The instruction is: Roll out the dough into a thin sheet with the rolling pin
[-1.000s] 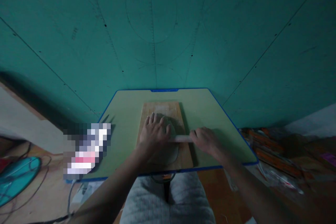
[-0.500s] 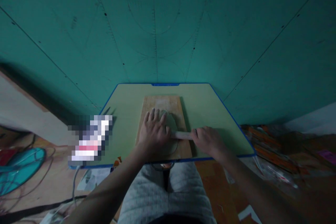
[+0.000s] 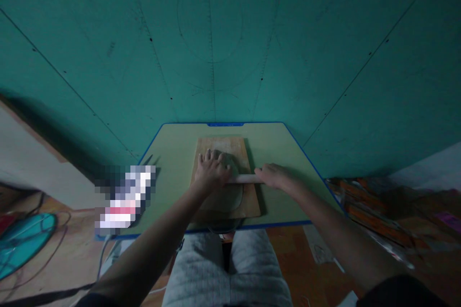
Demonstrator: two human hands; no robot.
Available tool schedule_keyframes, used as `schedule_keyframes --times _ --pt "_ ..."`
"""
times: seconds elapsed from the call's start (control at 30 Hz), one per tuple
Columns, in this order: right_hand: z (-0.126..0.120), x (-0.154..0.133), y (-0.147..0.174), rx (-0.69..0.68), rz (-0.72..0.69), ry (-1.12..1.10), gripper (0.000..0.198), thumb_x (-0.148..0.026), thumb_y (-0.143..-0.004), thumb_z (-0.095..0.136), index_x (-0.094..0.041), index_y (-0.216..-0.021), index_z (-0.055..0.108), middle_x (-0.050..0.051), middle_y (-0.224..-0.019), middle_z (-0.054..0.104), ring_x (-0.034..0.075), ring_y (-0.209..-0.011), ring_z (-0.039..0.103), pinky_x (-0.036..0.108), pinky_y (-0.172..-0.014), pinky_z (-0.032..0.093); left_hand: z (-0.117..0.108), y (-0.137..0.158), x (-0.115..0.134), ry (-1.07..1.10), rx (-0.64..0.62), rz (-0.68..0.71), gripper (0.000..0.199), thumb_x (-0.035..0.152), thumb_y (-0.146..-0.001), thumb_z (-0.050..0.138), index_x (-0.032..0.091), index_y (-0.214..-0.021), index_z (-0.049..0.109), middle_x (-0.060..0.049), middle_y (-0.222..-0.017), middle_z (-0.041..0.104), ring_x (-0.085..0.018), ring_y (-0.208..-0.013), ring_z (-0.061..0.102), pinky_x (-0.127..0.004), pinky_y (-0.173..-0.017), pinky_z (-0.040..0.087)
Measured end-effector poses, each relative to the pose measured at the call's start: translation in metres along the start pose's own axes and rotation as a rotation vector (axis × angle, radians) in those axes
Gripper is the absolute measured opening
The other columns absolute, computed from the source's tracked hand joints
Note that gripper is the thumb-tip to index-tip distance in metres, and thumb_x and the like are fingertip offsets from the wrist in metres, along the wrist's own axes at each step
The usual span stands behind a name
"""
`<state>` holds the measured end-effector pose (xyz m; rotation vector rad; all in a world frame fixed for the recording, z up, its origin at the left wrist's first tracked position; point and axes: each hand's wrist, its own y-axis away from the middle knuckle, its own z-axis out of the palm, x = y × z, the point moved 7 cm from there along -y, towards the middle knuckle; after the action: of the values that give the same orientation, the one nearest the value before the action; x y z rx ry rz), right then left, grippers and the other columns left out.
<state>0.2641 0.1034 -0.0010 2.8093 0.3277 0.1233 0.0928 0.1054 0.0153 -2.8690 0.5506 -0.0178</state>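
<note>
My right hand (image 3: pixel 272 174) is closed around the right end of a pale rolling pin (image 3: pixel 246 179), which lies level across a flattened sheet of dough (image 3: pixel 226 199). My left hand (image 3: pixel 213 168) rests over the dough with fingers spread and stretched forward. Its thumb side meets the pin, and the pin's left end is hidden beneath this hand. The dough lies on a wooden board (image 3: pixel 253 201), with part of it showing past my left fingertips and more nearer to me.
The board stands on a small pale-green table (image 3: pixel 173 146) with a blue edge, against a green wall (image 3: pixel 230 48). A blurred-out object (image 3: pixel 126 199) sits at the table's left. Cables and a turquoise round thing (image 3: pixel 29 244) are on the floor at left, assorted clutter (image 3: pixel 374 206) at right.
Both hands and the rolling pin have moved away from me along the board, uncovering more dough on the near side. The camera view has shifted slightly.
</note>
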Motion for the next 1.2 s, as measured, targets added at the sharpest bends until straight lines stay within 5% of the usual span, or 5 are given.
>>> schedule_keyframes --times 0.13,0.3,0.6,1.07,1.2 --pt "-0.003 -0.006 0.013 0.053 -0.007 0.004 0.031 -0.026 -0.093 0.047 -0.021 -0.111 0.071 0.012 -0.109 0.073 0.025 -0.101 0.067 0.030 -0.078 0.045 -0.006 0.014 0.002 0.000 0.075 -0.090 0.050 0.036 -0.091 0.044 0.010 -0.131 0.057 -0.021 -0.141 0.052 -0.041 -0.137 0.039 -0.060 -0.109 0.030" --pt "-0.001 -0.014 0.044 0.194 0.138 -0.071 0.057 -0.043 -0.100 0.025 -0.017 -0.097 0.075 0.016 -0.097 0.075 0.025 -0.087 0.070 0.032 -0.071 0.045 -0.013 0.049 0.007 -0.001 0.167 -0.021 0.048 0.034 -0.092 0.043 0.010 -0.131 0.056 -0.020 -0.147 0.046 -0.037 -0.142 0.032 -0.055 -0.113 0.028" --pt "-0.020 -0.039 0.056 0.452 0.061 -0.135 0.039 -0.041 -0.100 0.034 -0.021 -0.091 0.066 0.006 -0.091 0.074 0.019 -0.080 0.069 0.027 -0.064 0.037 -0.012 0.051 -0.027 -0.018 0.073 -0.174 0.047 0.031 -0.092 0.041 0.010 -0.132 0.055 -0.022 -0.143 0.049 -0.035 -0.137 0.040 -0.053 -0.107 0.036" --pt "-0.010 -0.029 0.017 0.142 0.072 -0.061 0.053 -0.039 -0.101 0.029 -0.015 -0.093 0.075 0.015 -0.092 0.075 0.026 -0.088 0.070 0.031 -0.069 0.045 -0.006 0.013 -0.028 0.039 -0.054 -0.099 0.044 0.034 -0.091 0.043 0.014 -0.125 0.061 -0.017 -0.133 0.058 -0.040 -0.131 0.045 -0.060 -0.103 0.037" --pt "-0.011 -0.029 0.020 0.145 0.074 -0.058 0.050 -0.040 -0.100 0.032 -0.014 -0.095 0.074 0.015 -0.091 0.075 0.023 -0.088 0.070 0.029 -0.071 0.045 -0.010 0.018 -0.028 0.040 0.013 -0.118 0.048 0.036 -0.091 0.043 0.010 -0.129 0.057 -0.021 -0.139 0.052 -0.041 -0.136 0.039 -0.060 -0.107 0.032"
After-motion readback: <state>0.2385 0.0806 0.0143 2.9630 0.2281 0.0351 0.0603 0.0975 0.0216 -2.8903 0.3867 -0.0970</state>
